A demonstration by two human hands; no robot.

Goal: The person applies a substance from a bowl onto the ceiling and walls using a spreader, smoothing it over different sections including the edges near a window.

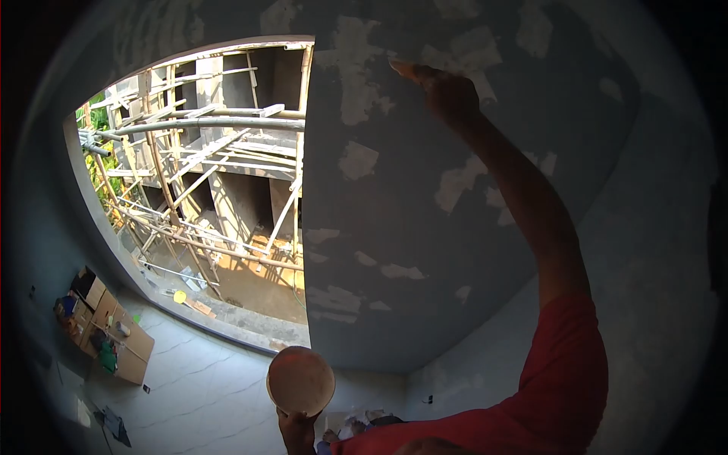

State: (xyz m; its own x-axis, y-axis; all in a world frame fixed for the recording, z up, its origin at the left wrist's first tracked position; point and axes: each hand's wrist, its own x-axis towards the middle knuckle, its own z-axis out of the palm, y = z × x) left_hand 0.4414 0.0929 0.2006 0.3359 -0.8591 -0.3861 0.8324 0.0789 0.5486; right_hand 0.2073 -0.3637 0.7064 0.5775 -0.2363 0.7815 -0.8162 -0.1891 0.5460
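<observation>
My right hand (449, 92) is raised high against the grey wall (409, 189), its fingers wrapped round a putty knife (400, 68). Only the knife's pale tip shows past the fingers, right at a light putty patch (356, 68). Low in the view, my left hand (296, 426) grips a round bowl (301, 381) from below, its pale inside facing me. More whitish patches are scattered over the wall around and beneath my right hand.
A large window opening (306, 189) borders the wall on the left, with bamboo scaffolding (205, 121) outside. On its sill (250, 326) lies a yellow item (180, 296). Cardboard boxes (125, 345) holding odds and ends stand on the pale tiled floor (197, 387).
</observation>
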